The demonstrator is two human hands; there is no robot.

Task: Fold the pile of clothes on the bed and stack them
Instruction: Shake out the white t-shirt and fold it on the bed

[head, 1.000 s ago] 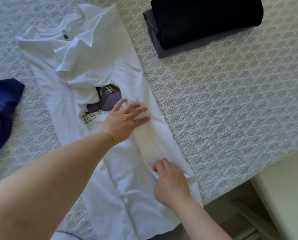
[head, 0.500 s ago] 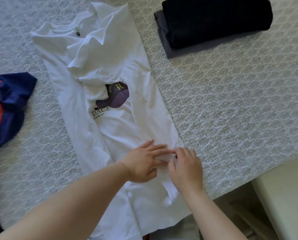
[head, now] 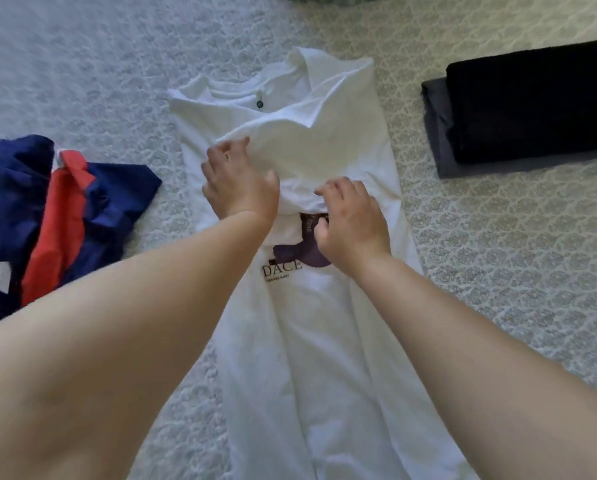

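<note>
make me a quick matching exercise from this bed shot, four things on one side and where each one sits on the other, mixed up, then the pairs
Things
1. white t-shirt
2. black folded garment
3. navy and red garment
4. grey folded garment

Places
A. far left, crumpled
B. centre, under both hands
C. upper right, top of the stack
D. upper right, bottom of the stack

Pairs: 1-B, 2-C, 3-A, 4-D

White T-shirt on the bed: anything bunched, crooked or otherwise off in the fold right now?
Yes. The folded-in sleeve on the white T-shirt lies rumpled across the chest, half covering the print. Both the left hand and right hand are on that bunched fabric.
</note>
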